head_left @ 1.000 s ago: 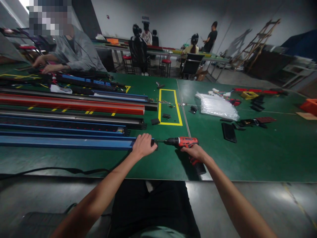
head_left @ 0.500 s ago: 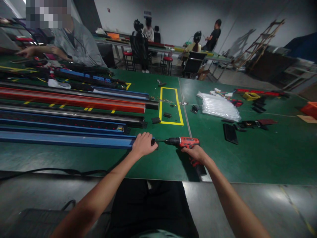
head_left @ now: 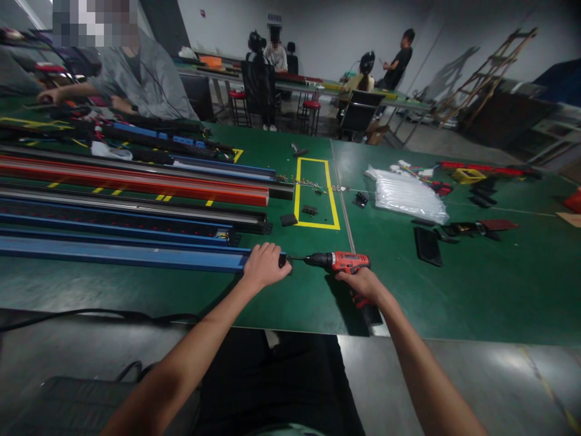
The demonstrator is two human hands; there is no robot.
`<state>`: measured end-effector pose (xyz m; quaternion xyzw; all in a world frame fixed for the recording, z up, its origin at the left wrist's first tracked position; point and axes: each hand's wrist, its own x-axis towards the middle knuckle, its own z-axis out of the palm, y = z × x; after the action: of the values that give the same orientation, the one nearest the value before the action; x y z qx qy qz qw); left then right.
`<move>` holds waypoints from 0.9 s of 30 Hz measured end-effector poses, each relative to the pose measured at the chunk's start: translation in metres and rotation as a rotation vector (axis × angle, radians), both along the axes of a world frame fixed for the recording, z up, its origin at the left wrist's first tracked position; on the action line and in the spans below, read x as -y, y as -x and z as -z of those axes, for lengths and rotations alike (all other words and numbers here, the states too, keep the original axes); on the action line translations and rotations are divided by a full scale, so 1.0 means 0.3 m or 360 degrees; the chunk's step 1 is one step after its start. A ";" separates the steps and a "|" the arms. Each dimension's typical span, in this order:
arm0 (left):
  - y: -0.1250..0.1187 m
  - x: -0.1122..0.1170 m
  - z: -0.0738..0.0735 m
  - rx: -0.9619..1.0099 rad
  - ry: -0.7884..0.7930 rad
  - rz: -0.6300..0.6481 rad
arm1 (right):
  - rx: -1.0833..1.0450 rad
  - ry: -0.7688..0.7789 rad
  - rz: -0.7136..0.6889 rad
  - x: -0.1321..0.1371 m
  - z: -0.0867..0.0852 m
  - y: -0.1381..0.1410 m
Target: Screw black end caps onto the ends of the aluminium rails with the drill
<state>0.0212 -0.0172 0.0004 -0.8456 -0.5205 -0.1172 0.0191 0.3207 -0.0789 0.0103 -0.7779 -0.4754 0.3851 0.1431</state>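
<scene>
My left hand is closed over the right end of a long blue metal profile lying along the near side of the table. A black end cap shows between my thumb and fingers at that end. In my right hand is a red and black cordless drill, gripped by its handle. The drill lies level, pointing left, and its long thin bit reaches the end cap. The exact contact at the tip is too small to make out.
Behind the blue profile lie more profiles, among them a red one. Small screws and black parts sit around a yellow taped rectangle. To the right are bubble wrap and a black phone-like slab. A co-worker in grey sits far left.
The view has shifted slightly. Both hands, the drill and the blue profile keep nearly the same places relative to each other. The co-worker's hands at the far left have moved a little.
</scene>
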 end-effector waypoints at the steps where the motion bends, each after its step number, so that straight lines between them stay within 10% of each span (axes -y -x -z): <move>1: 0.000 0.000 0.000 -0.0006 0.0006 -0.0002 | 0.0010 -0.0003 -0.0003 0.000 0.001 -0.001; 27: 0.003 -0.001 0.001 -0.0025 -0.0009 0.0040 | 0.0007 -0.0005 -0.0053 0.001 -0.005 0.000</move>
<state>0.0202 -0.0169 0.0000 -0.8528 -0.5094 -0.1123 0.0242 0.3208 -0.0792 0.0119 -0.7705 -0.4893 0.3850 0.1369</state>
